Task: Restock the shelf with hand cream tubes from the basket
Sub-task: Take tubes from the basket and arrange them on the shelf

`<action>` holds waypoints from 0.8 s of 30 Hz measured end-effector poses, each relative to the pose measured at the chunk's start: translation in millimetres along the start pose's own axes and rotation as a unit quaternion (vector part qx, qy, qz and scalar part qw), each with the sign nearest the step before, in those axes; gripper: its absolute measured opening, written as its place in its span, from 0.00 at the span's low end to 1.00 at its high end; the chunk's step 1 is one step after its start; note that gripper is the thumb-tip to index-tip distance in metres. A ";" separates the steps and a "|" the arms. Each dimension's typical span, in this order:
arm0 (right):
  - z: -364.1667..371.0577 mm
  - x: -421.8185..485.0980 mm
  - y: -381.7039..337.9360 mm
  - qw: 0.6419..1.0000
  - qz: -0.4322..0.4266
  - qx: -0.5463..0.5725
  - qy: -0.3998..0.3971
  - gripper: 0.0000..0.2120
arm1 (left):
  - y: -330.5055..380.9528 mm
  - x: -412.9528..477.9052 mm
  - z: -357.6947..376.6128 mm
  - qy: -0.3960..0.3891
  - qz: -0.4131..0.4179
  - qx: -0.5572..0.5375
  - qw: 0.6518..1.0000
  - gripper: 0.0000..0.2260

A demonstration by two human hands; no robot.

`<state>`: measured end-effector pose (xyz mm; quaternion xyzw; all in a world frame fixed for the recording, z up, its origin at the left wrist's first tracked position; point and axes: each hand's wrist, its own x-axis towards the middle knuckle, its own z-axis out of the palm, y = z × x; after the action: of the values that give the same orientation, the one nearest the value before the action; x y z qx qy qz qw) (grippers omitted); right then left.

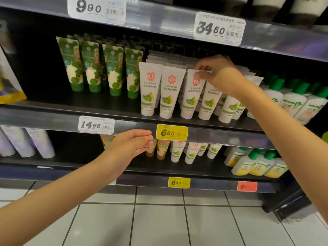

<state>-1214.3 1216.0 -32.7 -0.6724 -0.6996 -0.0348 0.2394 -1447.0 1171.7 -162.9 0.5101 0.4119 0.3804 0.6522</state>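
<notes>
Dark shop shelving filled the view, with a pale tiled floor (159,219) below it. On the rail of the middle shelf (53,112) sat a yellow price tag (171,133), and everything here is placed from that tag.

Directly above the tag stood a front row of white tubes (150,89), caps down, with more rows packed behind them. Up and to the right of the tag, the right hand (215,71) pinched the flat crimped top of one hand cream tube (190,100), thumb in front and fingers curled over the back. That tube stood in the front row with its cap on the shelf board, touching its neighbours on both sides. Just left of the tag, the left hand (131,142) hovered in front of the rail, fingers loosely together and slightly bent, holding nothing. Green tubes (92,68) stood up and to the left of the tag; bottles (292,102) with green caps stood far to its right. No basket showed in the frame.

By my reading, the step in hand was seating or straightening this one tube in its row. The next move would call for letting go without tipping the tube or nudging the tubes beside it, then reaching for another tube from the basket, wherever that was. The row looked close to full at the front.
</notes>
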 end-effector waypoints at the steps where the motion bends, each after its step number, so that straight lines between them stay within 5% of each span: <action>1: 0.1 0.3 -0.2 1.000 -0.001 -0.002 -0.001 0.12 | -0.7 -0.3 -1.7 0.001 0.000 -0.002 1.000 0.08; 13: 3.1 -6.1 -0.7 1.000 0.000 -0.010 -0.003 0.13 | -6.7 -0.7 -11.1 0.012 0.010 0.000 1.000 0.08; 20: 18.9 -61.1 -23.3 0.981 -0.081 0.051 0.169 0.13 | -7.9 -29.9 -52.8 -0.008 0.011 0.052 0.999 0.08; 24: 50.5 -99.3 -75.4 0.973 -0.152 0.135 0.107 0.11 | -1.5 -68.4 -117.7 -0.017 0.017 0.130 0.991 0.11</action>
<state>-1302.8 1135.9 -94.6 -0.5119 -0.7625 -0.0479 0.3929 -1581.2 1150.2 -170.6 0.6038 0.4378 0.3263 0.5808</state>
